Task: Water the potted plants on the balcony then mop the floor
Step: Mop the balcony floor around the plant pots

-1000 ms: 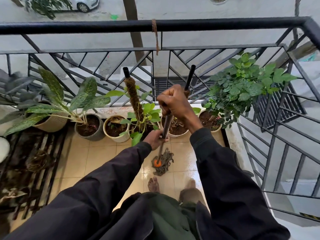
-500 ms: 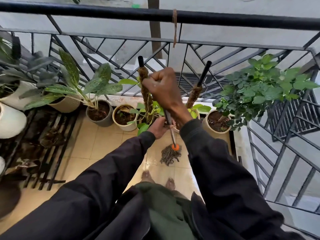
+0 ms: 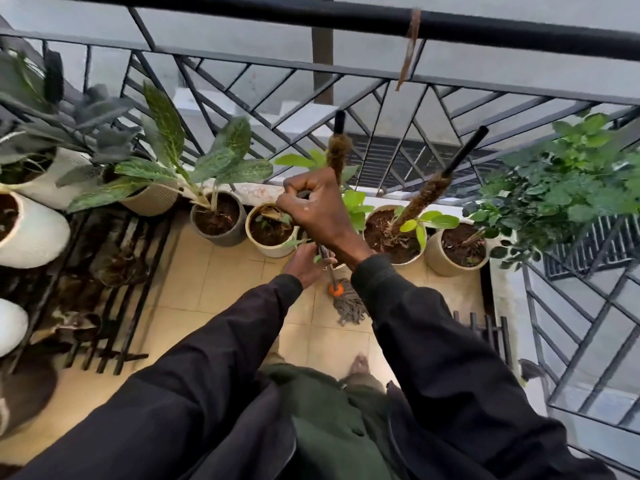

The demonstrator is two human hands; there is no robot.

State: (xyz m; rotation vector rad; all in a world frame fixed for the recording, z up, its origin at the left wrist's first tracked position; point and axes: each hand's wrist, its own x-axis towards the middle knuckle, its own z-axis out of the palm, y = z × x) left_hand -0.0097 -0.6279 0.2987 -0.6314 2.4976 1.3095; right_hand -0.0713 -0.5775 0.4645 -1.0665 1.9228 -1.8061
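We are holding a string mop (image 3: 348, 306), and its grey strings are lying on the tan floor tiles (image 3: 221, 289), just in front of the row of plant pots. Its thin metal handle (image 3: 326, 263) is going almost straight up from the orange collar (image 3: 336, 289) toward us, leaning a little to the left at the top. Our left hand (image 3: 304, 265) is gripping the handle low down, with the fingers curled round it, so it is the hand nearer the strings. Our right hand (image 3: 313, 209) is gripping the top end, with the fingers wrapped tight. The strings are lying below both hands and a bit to the right. We are thinking the next push should go along the tiles, staying off the cream pot (image 3: 273, 251) and the pot with the coir pole (image 3: 408, 259). The black railing (image 3: 346, 19) is standing behind the plants.
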